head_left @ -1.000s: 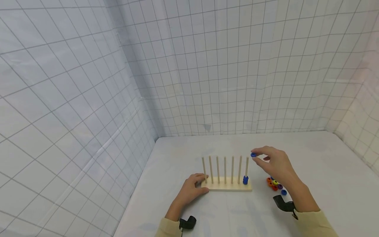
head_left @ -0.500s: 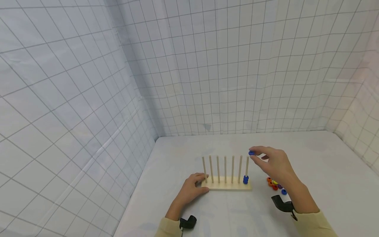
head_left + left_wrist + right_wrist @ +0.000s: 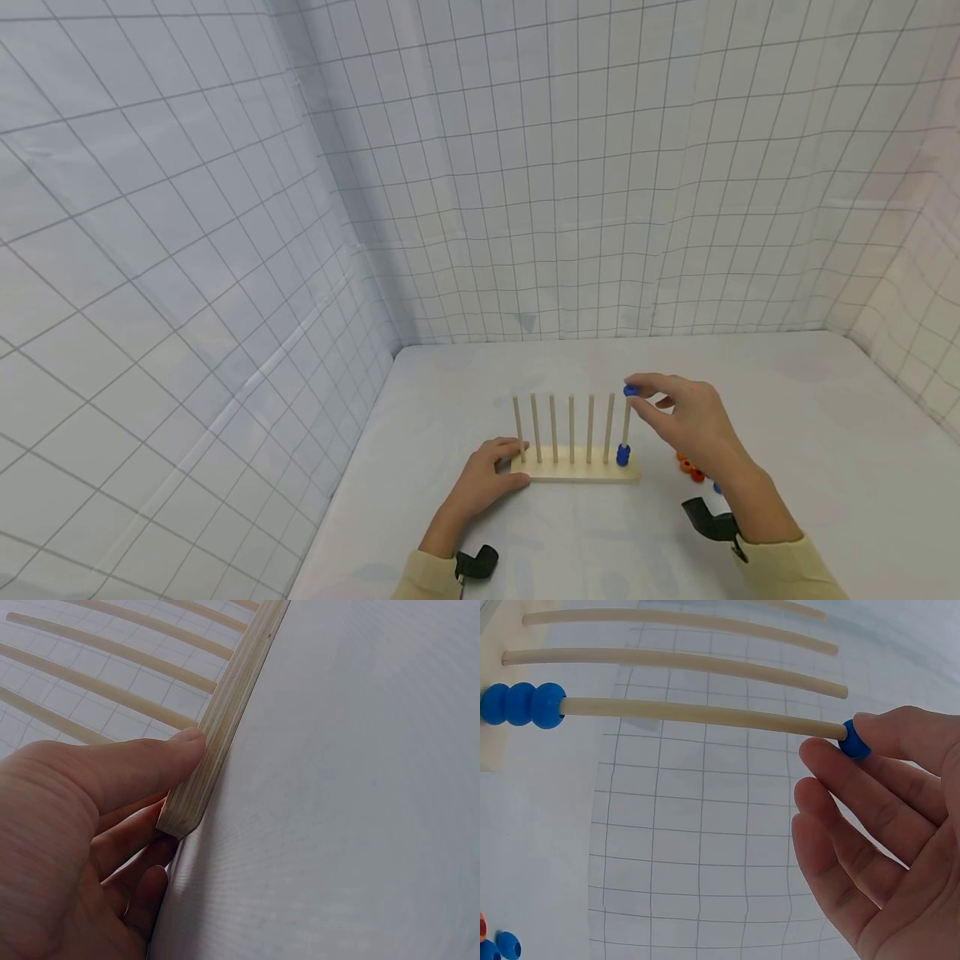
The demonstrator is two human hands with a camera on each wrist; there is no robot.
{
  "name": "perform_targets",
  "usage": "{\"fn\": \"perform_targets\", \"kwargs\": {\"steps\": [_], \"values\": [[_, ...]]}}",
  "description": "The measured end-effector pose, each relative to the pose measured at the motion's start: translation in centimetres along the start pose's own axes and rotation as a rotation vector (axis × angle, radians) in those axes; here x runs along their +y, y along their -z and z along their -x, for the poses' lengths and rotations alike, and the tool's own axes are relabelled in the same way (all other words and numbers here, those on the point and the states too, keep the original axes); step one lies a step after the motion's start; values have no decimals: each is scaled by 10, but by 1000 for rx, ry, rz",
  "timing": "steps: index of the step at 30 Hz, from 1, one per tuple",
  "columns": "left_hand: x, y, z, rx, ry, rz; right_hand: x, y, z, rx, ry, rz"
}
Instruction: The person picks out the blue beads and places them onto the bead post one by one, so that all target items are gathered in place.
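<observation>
A pale wooden peg stand [image 3: 576, 472] with several upright pegs is on the white table. My left hand [image 3: 483, 481] grips its left end, thumb on the front edge and fingers behind, as the left wrist view [image 3: 135, 780] also shows. With thumb and fingers my right hand [image 3: 693, 417] pinches a blue bead [image 3: 854, 740] at the top of the rightmost peg [image 3: 705, 714]. The bead meets the peg's tip; how far it is on cannot be told. Three blue beads [image 3: 521, 704] are stacked at that peg's base. The other pegs carry no beads.
Loose orange and red beads [image 3: 687, 466] lie on the table right of the stand, partly hidden by the right forearm. Blue beads [image 3: 508, 945] lie there too. White grid-lined sheets [image 3: 555, 208] hang behind and on the sides.
My right hand has moved slightly left, bringing the blue bead from beside the rightmost peg to its tip. My left hand stays on the stand.
</observation>
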State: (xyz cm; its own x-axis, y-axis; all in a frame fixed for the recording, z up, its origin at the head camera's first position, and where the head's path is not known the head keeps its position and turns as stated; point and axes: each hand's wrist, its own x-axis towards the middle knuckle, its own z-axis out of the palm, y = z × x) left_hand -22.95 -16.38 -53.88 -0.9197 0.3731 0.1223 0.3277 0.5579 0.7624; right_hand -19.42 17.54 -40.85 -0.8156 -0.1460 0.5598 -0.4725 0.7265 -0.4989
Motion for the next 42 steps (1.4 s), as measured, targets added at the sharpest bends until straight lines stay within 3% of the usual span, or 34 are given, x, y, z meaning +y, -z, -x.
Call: {"fn": "perform_targets", "kwargs": {"steps": [20, 29, 42], "values": [[1, 2, 0, 0, -12, -2, 2, -8, 6, 8, 19, -29], [2, 2, 1, -2, -7, -7, 3, -12, 10, -11, -32, -15], [1, 2, 1, 4, -25, -2, 8, -18, 15, -2, -28, -21]]}}
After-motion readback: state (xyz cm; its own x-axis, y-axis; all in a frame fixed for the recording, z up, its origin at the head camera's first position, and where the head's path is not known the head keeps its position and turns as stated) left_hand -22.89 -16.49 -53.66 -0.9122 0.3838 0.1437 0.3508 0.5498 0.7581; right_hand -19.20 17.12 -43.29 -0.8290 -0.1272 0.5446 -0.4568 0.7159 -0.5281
